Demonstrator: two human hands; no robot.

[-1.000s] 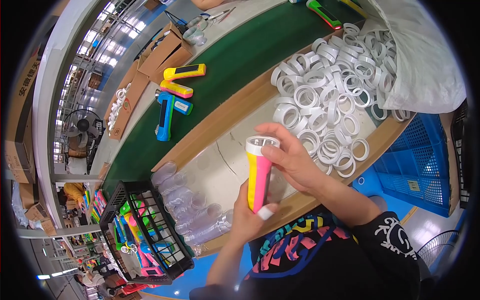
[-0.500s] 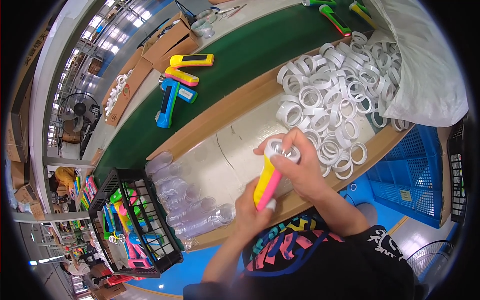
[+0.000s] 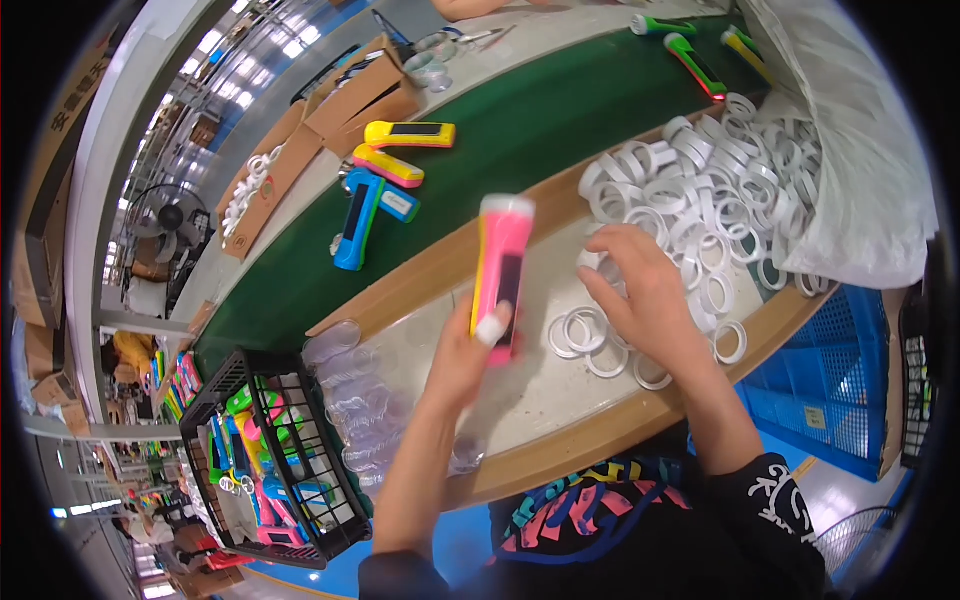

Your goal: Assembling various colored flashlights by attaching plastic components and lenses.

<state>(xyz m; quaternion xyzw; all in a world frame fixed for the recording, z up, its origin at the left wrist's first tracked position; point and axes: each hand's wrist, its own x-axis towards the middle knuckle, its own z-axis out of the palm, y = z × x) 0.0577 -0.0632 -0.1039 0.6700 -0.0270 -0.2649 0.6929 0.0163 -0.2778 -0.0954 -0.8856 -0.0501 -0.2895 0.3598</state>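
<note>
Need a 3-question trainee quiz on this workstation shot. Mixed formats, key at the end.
1. Which hand holds the pink-and-yellow flashlight?

2. True or false: in the picture, the black crate stands to the left of that flashlight.

3. Multiple choice: what lies heaped nearest the right hand?
A) batteries
B) white rings
C) screwdrivers

Key
1. The left hand
2. True
3. B

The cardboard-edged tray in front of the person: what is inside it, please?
In the tray, white rings lie mostly toward the right, clear discs toward the left. Whatever the left hand, the flashlight, the right hand and the white bag cover cannot be seen.
</note>
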